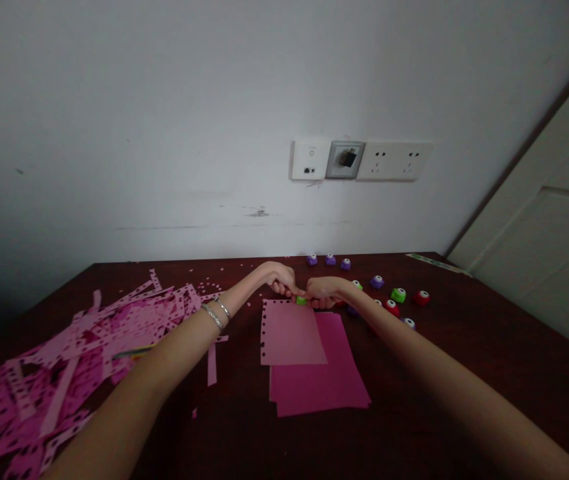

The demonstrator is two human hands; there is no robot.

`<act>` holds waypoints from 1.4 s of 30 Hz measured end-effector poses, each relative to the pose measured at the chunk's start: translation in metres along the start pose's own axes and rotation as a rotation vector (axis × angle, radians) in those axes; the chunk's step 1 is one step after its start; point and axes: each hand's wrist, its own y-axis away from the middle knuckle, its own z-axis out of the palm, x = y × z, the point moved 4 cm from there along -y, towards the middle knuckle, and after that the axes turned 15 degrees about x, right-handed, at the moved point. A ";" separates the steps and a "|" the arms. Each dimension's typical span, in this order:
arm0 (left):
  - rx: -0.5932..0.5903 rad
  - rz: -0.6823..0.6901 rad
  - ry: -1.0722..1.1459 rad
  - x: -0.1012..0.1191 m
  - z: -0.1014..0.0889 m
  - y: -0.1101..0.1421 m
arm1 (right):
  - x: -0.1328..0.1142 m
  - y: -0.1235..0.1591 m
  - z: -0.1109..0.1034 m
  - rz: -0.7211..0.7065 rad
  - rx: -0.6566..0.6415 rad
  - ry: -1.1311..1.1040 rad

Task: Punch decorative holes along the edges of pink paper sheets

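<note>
A small green paper punch (301,301) sits at the far edge of a light pink sheet (292,333). My left hand (280,277) has its fingers curled and its thumb on the punch. From the other side my right hand (323,291), also closed, grips the punch, and the two hands meet there. Punched holes run down the sheet's left side and along part of its far edge. Beneath it lie darker pink sheets (322,390). The fingers hide part of the punch.
Cut pink paper strips (129,333) are heaped on the left of the dark wooden table (414,400). Several purple, green and red punches stand at the right, including a red punch (421,298). Behind is a wall with sockets (394,161). Tiny paper bits lie near the strips.
</note>
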 end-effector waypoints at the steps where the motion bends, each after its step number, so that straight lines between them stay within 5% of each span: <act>1: 0.006 0.005 0.002 0.000 0.000 0.000 | 0.000 0.000 0.003 0.029 -0.054 -0.006; 5: 0.085 0.011 0.023 0.000 0.001 0.008 | -0.002 0.009 0.006 0.130 -0.226 -0.086; 10: 0.376 0.065 0.037 0.000 0.002 0.027 | -0.003 0.027 0.001 0.150 -0.218 -0.190; 20: 0.973 0.225 -0.387 0.016 0.037 0.085 | 0.007 0.041 -0.008 0.008 0.256 -0.404; 25: 0.920 0.238 -0.766 0.024 0.085 0.105 | 0.006 0.045 -0.015 -0.212 0.392 -0.293; 29: 0.805 0.207 -0.766 0.023 0.114 0.104 | 0.004 0.043 -0.005 -0.366 0.433 -0.245; 42: 0.640 0.165 -0.690 0.023 0.126 0.108 | 0.004 0.038 0.010 -0.476 0.475 -0.239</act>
